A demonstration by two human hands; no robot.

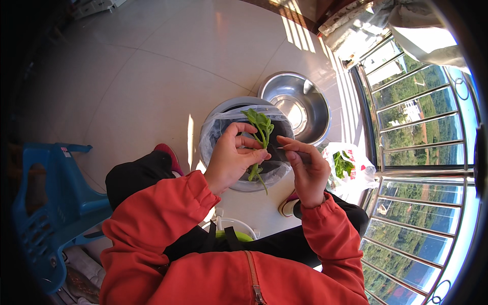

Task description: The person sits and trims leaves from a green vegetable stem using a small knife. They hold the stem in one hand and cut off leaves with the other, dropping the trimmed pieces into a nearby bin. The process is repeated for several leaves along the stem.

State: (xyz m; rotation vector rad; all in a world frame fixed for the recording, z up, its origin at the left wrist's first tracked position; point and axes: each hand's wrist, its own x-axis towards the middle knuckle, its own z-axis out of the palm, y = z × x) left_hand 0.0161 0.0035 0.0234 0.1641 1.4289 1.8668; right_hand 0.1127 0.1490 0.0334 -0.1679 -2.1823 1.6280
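My left hand (238,156) pinches a leafy green vegetable sprig (263,129) by its stems, its leaves pointing up and a thin stalk hanging below the fingers. To its right is my right hand (309,166), with thumb and forefinger close together at a very thin strip, too small to name. Both hands are over a bin (228,103) lined with a translucent plastic bag (209,131). Behind the bin, to the right, stands a stainless steel basin (324,110). A white plastic bag (364,167) with red print holds green leaves (343,164).
A blue plastic chair (72,190) stands at the left. Metal window railings (423,173) run along the right side, below a pale curtain (423,34). My knees and shoes are on both sides of the bin on the tiled floor (152,84).
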